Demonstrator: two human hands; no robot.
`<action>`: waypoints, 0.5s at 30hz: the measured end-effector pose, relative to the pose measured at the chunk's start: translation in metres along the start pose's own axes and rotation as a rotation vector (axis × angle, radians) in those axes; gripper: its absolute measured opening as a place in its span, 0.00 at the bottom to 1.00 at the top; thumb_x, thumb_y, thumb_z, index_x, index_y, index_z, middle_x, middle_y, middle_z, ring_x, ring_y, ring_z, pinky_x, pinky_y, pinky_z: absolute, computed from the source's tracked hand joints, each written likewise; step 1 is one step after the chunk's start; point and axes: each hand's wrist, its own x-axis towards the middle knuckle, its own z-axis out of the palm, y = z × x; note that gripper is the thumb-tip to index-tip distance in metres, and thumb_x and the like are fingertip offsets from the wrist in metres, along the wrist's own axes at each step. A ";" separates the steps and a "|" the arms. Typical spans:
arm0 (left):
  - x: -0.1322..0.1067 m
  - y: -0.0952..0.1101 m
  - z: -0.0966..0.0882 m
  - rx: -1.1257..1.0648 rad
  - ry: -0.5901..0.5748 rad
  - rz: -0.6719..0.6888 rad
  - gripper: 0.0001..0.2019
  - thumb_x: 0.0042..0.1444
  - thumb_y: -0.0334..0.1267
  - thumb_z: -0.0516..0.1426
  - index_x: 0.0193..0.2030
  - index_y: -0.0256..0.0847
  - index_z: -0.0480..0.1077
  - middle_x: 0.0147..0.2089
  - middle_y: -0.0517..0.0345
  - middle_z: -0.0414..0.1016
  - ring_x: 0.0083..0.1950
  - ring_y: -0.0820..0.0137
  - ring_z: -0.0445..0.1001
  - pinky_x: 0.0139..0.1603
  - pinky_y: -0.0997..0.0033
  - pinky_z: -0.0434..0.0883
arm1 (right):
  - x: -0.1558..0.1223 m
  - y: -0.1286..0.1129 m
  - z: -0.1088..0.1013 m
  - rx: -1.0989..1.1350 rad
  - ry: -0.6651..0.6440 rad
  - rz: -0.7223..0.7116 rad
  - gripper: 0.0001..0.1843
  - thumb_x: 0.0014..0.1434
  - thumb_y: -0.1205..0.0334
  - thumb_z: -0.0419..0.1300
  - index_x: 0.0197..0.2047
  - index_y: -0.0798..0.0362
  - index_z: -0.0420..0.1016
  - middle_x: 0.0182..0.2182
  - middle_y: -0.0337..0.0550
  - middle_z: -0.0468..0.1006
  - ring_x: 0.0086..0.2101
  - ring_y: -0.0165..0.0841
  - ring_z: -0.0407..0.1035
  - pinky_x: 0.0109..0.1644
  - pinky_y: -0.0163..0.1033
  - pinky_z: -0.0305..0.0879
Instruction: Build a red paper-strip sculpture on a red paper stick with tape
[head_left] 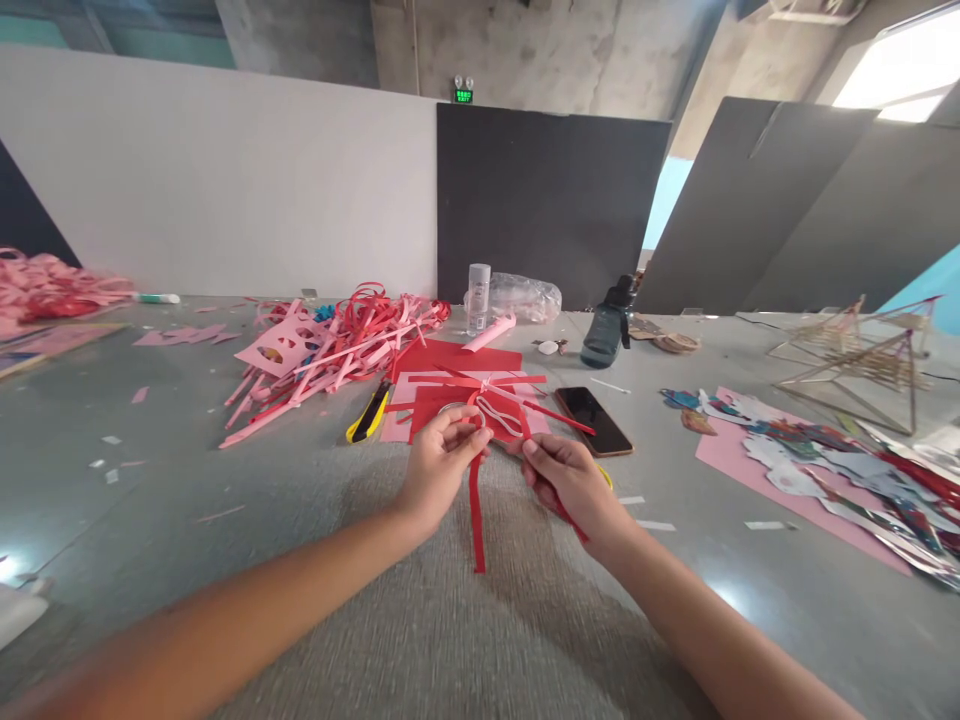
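Observation:
My left hand (441, 462) is closed in a pinch on a red paper strip (477, 520), whose free end hangs down below the fingers. To its right, my right hand (568, 482) is closed around another length of red strip; its tail shows under the palm. Whether both lengths belong to one strip I cannot tell. Between the hands runs a looped white cord (496, 412), close to the fingertips. Just beyond lie red paper sheets (480, 355) and pink sheets, with thin red and pink strips across them.
A yellow-black utility knife (369, 414) lies left of the sheets, near a heap of red and pink strips (337, 345). On the right are a phone (595, 420), a dark bottle (607, 325), paper cutouts (825, 455) and a stick frame (862, 350). A clear bottle (478, 300) stands behind.

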 end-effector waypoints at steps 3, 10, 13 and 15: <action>0.001 -0.008 -0.004 0.100 0.027 0.008 0.15 0.56 0.46 0.68 0.45 0.39 0.75 0.35 0.58 0.78 0.31 0.73 0.74 0.33 0.74 0.70 | 0.001 -0.003 -0.005 0.200 -0.025 0.090 0.24 0.54 0.43 0.70 0.40 0.57 0.77 0.21 0.28 0.61 0.17 0.20 0.46 0.20 0.31 0.37; -0.008 -0.015 -0.001 0.189 -0.059 0.068 0.13 0.61 0.49 0.64 0.38 0.41 0.73 0.33 0.58 0.77 0.29 0.73 0.73 0.28 0.76 0.68 | 0.003 0.003 -0.004 0.316 -0.064 0.132 0.19 0.51 0.51 0.72 0.38 0.56 0.75 0.21 0.27 0.58 0.19 0.20 0.43 0.22 0.33 0.35; 0.002 -0.016 -0.003 0.224 -0.030 0.064 0.16 0.60 0.52 0.63 0.40 0.41 0.73 0.31 0.58 0.77 0.23 0.75 0.70 0.21 0.76 0.66 | 0.001 0.004 0.002 0.225 -0.060 0.126 0.20 0.51 0.49 0.71 0.38 0.56 0.76 0.21 0.29 0.60 0.19 0.20 0.44 0.23 0.34 0.34; 0.020 -0.015 -0.014 0.274 0.052 0.165 0.16 0.61 0.52 0.62 0.41 0.40 0.73 0.34 0.53 0.81 0.30 0.70 0.78 0.28 0.74 0.73 | 0.000 0.004 0.006 0.210 -0.074 0.124 0.20 0.52 0.47 0.70 0.38 0.56 0.76 0.21 0.29 0.59 0.19 0.21 0.44 0.24 0.35 0.35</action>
